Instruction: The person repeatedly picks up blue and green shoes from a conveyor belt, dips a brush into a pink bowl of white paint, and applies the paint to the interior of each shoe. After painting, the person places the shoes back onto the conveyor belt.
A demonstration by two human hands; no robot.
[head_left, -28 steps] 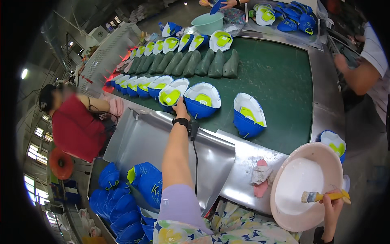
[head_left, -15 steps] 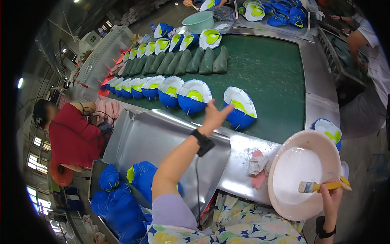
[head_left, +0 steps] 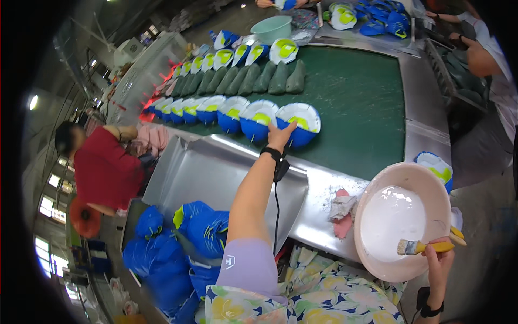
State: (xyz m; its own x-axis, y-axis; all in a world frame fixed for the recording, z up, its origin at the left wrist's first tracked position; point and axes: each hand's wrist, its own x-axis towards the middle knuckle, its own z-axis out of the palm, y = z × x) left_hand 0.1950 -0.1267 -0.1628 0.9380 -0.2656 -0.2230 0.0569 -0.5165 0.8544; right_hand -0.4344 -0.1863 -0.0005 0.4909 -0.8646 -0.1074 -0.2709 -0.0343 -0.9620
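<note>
A worker's right hand pinches the yellow handle of a paintbrush, its bristles resting just inside the near rim of a wide pink basin of white liquid. The basin sits at the edge of a steel counter, beside a crumpled rag. Below the counter's left end, blue and yellow shoe uppers lie heaped in a bin.

Farther out, the left hand stretches over the counter to a green conveyor belt, fingers lightly spread and touching the nearest blue-and-white shoe sole; whether they grip it is hard to tell from this angle. That sole ends a row running left along the belt's near edge. Beyond stands a line of dark green shoe lasts. A person in a red shirt sits at far left.
</note>
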